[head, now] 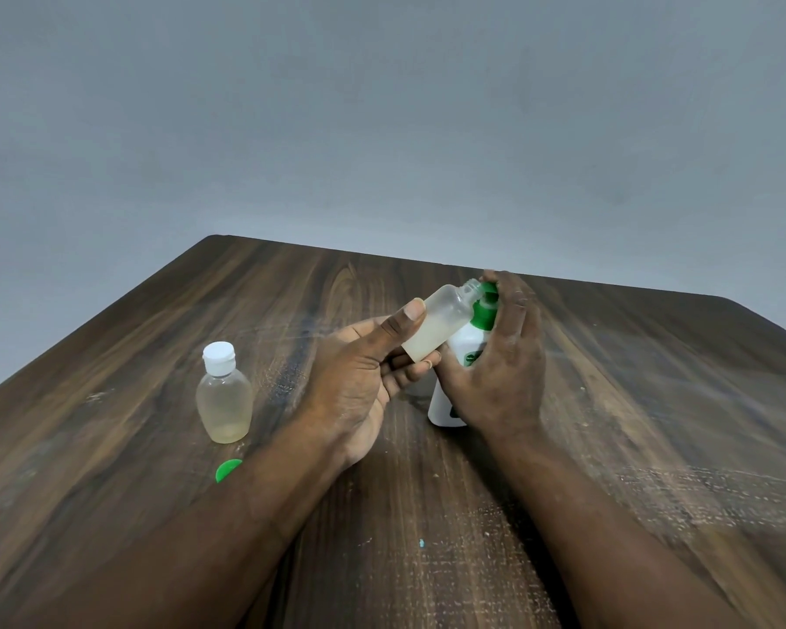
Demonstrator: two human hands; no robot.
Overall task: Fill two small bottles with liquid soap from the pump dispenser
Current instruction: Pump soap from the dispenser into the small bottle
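My left hand (359, 383) grips a small frosted bottle (441, 322) without a cap, tilted so its open mouth meets the green pump nozzle. Pale liquid lies in the bottle's lower part. My right hand (500, 360) wraps the white pump dispenser (445, 401) from the right, fingers over its green pump head (484, 311). The dispenser stands on the table. To the left a second small bottle (224, 397) stands upright with a white flip cap, a little yellowish liquid at its bottom. A green cap (228, 469) lies on the table beside my left forearm.
The dark wooden table (654, 447) has scuffed pale marks; its far edge runs behind the dispenser. A grey wall fills the background. A tiny blue speck (422, 543) lies between my forearms.
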